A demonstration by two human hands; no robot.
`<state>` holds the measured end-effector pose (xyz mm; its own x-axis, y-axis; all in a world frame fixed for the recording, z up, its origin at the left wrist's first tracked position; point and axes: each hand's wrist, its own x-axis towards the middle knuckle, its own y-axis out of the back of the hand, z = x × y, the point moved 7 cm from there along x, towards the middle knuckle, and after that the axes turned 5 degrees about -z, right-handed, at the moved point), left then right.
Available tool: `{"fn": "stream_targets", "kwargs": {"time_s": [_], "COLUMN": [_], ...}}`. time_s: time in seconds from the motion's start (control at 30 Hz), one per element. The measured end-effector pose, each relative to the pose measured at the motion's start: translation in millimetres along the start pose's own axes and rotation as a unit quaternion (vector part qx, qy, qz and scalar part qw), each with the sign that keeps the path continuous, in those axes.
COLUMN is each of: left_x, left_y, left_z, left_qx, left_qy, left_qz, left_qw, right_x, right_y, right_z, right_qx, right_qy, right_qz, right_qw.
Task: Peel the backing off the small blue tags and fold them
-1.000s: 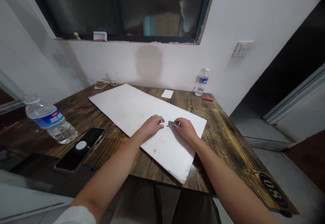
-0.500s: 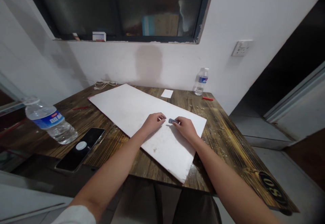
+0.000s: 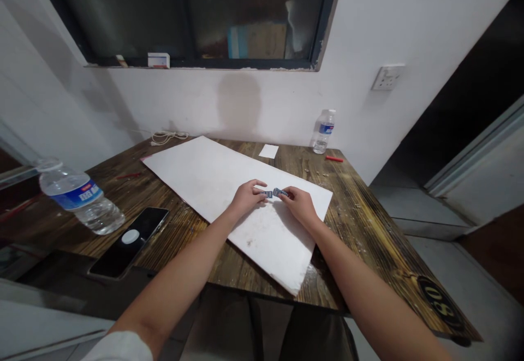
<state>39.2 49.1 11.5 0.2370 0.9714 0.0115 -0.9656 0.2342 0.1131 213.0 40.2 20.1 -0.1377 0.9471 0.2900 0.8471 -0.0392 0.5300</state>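
Above white board [image 3: 196, 184], left hand [image 3: 248, 197], right hand [image 3: 298, 207] pinch something bluish [image 3: 273, 192].

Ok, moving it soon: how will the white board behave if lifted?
The white board looks thin, so it is probably light for its size. It may flex if lifted from one end, and its scuffed near corner suggests it could dent.

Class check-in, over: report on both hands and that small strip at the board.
Left hand and right hand pinching blue-and-white strip by its ends. Strip just above white board. Smartphone and water bottle off the board, to the left.
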Motion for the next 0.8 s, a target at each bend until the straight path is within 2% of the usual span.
{"fn": "stream_targets", "kwargs": {"time_s": [0.17, 0.37, 0.47, 0.6, 0.8], "left_x": [-4, -6, -7, -9, -6], "left_y": [-2.8, -5.1, -4.8, -6.4, -4.4], "left_z": [5, 13, 19, 26, 20], "left_qx": [0.013, 0.089, 0.177, 0.302, 0.412], "left_qy": [-0.016, -0.061, -0.087, -0.128, -0.099], "left_qz": [0.001, -0.006, 0.0, 0.005, 0.001], "left_qw": [1.0, 0.994, 0.98, 0.945, 0.906], "right_x": [1, 0, -1, -1, 0], "right_y": [-11, -18, -17, -14, -10], "right_z": [-1, -4, -6, -10, -7], "right_qx": [0.072, 0.128, 0.113, 0.052, -0.065], "right_qy": [0.01, 0.023, 0.032, 0.059, 0.057], "right_qz": [-0.043, -0.087, -0.094, -0.082, -0.058], "right_qw": [0.996, 0.988, 0.989, 0.994, 0.995]}}
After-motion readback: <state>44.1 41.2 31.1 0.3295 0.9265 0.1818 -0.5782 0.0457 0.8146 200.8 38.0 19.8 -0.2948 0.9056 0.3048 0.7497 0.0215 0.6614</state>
